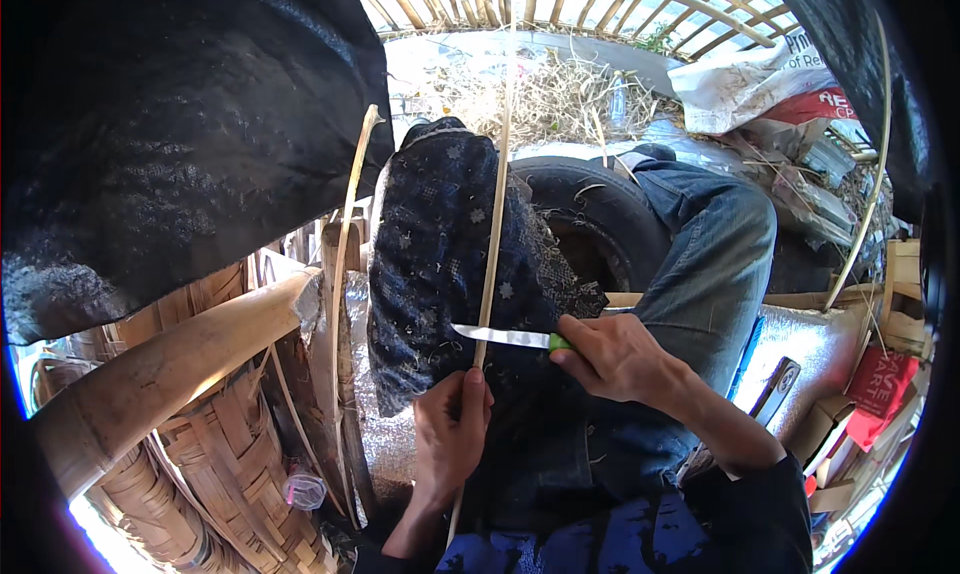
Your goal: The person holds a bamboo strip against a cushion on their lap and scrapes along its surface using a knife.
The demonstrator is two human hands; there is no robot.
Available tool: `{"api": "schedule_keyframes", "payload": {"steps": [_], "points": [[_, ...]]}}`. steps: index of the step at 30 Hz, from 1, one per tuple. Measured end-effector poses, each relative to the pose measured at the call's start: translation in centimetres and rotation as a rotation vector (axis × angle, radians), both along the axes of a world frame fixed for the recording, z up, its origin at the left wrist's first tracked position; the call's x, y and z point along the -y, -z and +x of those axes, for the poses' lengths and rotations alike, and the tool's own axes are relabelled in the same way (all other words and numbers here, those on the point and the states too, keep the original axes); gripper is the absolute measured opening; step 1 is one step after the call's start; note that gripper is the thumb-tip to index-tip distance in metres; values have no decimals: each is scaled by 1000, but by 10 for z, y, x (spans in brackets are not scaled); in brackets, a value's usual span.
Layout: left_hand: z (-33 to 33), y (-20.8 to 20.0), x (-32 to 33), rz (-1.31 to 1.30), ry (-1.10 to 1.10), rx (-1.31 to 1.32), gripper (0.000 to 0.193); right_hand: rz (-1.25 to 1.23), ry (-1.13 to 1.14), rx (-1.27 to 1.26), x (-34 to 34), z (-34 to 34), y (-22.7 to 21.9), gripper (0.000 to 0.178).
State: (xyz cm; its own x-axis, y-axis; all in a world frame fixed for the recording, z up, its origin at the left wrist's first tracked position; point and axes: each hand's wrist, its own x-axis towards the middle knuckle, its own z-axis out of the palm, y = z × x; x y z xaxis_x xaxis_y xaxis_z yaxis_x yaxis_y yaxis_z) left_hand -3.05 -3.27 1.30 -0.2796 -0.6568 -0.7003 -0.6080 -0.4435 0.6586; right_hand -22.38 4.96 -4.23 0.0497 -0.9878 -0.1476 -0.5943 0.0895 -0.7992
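Note:
A long thin bamboo strip (497, 209) runs lengthwise over a dark patterned cloth (425, 244) spread on my left leg. My left hand (450, 429) pinches the strip near my lap, thumb pressed along it. In my right hand (625, 359) is a small knife (510, 337) with a green handle. Its blade points left and lies across the strip, just above my left thumb. My right fingers wrap the handle, hiding most of it.
A thick bamboo pole (180, 374) juts in at left beside woven bamboo panels (225, 454). Ahead lie a black tire (600, 204) and a heap of shavings (560, 99). A black sheet (190, 144) hangs at upper left. A red bag (880, 394) sits at right.

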Motion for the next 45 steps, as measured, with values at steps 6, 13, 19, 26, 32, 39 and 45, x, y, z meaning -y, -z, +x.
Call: {"api": "schedule_keyframes", "payload": {"steps": [6,13,19,26,32,39,45], "points": [[-3,0,-8,-339,260,149,28,146,88,-198,12,5,3,31],[7,-3,-13,-185,205,136,32,139,269,-234,42,-23,55,35],[14,-2,-8,-1,-39,14,39,-95,472,-8,57,-46,49,38],[27,15,2,266,-222,-284,40,-160,46,115,28,1,13,32],[31,21,-2,322,-296,-372,40,-88,-37,-98,26,12,16,31],[30,26,-10,248,-352,-341,39,-124,33,-124,27,21,18,34],[22,21,-10,187,-345,-285,40,-108,65,-140,26,26,21,35]]}}
